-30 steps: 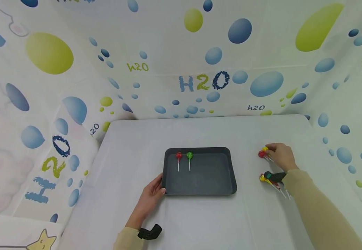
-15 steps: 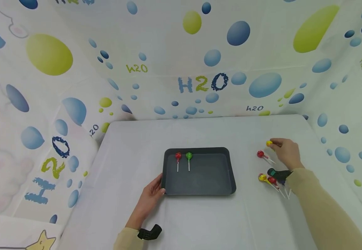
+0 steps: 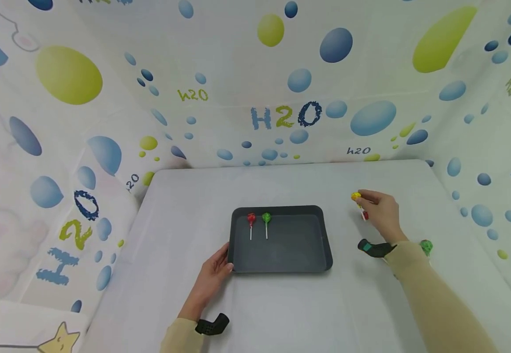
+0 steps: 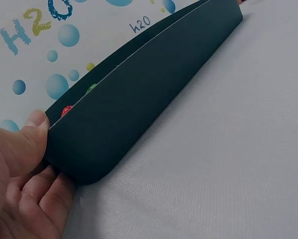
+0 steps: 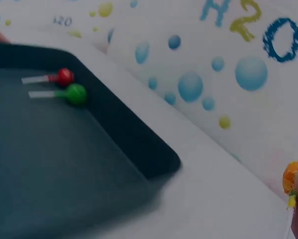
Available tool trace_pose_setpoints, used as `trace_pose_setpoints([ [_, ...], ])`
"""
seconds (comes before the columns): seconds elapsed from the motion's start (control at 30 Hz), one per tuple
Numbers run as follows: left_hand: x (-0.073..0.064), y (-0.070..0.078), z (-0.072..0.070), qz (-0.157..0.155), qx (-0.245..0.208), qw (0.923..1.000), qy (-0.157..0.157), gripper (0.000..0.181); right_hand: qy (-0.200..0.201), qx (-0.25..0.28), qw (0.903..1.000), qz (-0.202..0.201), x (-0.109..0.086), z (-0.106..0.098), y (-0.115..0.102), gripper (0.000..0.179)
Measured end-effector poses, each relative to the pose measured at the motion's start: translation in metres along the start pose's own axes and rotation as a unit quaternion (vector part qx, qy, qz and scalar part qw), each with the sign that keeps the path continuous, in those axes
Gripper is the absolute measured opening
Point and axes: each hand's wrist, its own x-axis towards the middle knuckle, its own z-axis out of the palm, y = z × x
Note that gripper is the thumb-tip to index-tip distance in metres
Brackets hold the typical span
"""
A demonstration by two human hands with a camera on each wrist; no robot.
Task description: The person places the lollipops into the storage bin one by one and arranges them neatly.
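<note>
My right hand (image 3: 383, 213) pinches a yellow lollipop (image 3: 355, 195) by its candy head, the white stick pointing down; the right wrist view shows this lollipop (image 5: 291, 178) at its right edge. Just under it, a red lollipop (image 3: 365, 215) on the table is mostly hidden by the hand. With thumb over the rim and fingers against the outside, my left hand (image 3: 213, 277) grips the near left corner of a dark grey tray (image 3: 299, 245). Inside that tray a red lollipop (image 3: 251, 219) and a green lollipop (image 3: 266, 217) lie side by side, sticks toward me.
Beside my right sleeve, another green lollipop (image 3: 426, 246) shows on the white-covered table (image 3: 281, 314). The right forearm hides much of that area. Behind the table hangs a white sheet (image 3: 233, 54) with blue and green drops.
My right hand lifts the yellow lollipop off the spot near the red one and carries it left. The forearm now covers the lollipops by the wrist. My left hand stays on the tray.
</note>
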Motion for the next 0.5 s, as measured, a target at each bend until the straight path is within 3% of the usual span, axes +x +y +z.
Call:
trace_pose_setpoints([
  [0.27,0.000,0.001,0.000,-0.003,-0.008,1.0000,-0.001,0.066,-0.054,0.116,0.9917,0.007,-0.013,0.059,-0.028,0.042],
  [0.5,0.000,0.002,0.000,-0.005,-0.009,0.9999,0.000,0.065,-0.087,0.075,0.9933,0.001,-0.022,0.110,-0.058,0.036],
])
